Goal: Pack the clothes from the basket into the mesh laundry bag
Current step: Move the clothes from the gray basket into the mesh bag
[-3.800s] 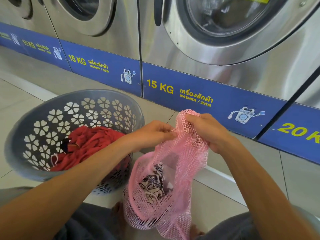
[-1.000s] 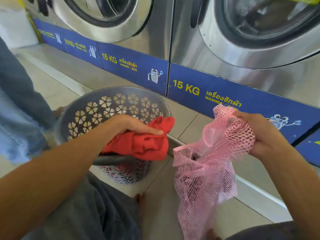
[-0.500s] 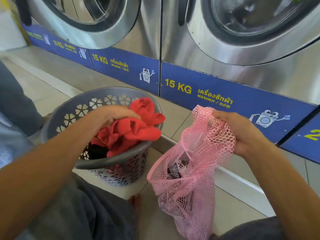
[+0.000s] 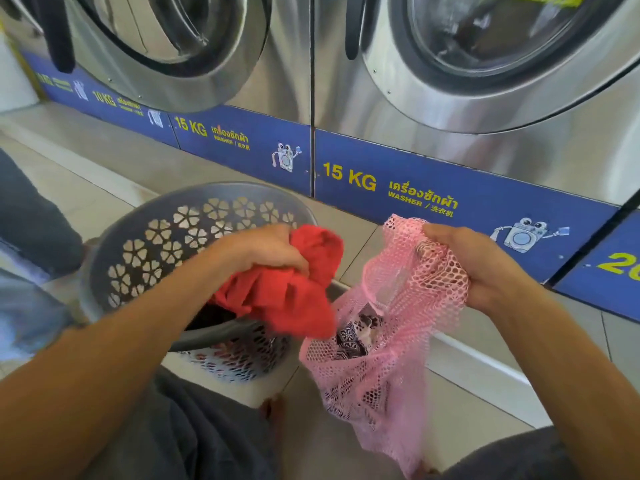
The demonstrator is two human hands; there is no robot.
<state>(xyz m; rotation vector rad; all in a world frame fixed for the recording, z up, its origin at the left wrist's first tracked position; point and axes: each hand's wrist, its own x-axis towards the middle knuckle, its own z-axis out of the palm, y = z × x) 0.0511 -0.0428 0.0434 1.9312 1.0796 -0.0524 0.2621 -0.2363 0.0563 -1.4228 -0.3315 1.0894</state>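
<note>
My left hand [image 4: 263, 249] grips a bunched red garment [image 4: 294, 296] above the right rim of the grey basket [image 4: 145, 237], its lower edge hanging at the mouth of the pink mesh laundry bag [image 4: 377, 368]. My right hand [image 4: 471, 261] grips the bag's top edge and holds it up with the mouth open. A black-and-white patterned cloth [image 4: 353, 337] lies inside the bag. Dark clothing shows low in the basket, mostly hidden by my arm.
Steel washing machines [image 4: 450, 133] with blue 15 KG panels stand along a raised tiled step directly ahead. Another person's leg in dark and blue cloth [image 4: 31, 237] is at the left edge. My knees in grey cloth fill the bottom of the view.
My left hand has lifted the red garment out of the basket and carried it right, up to the bag's mouth. My right hand keeps holding the bag up.
</note>
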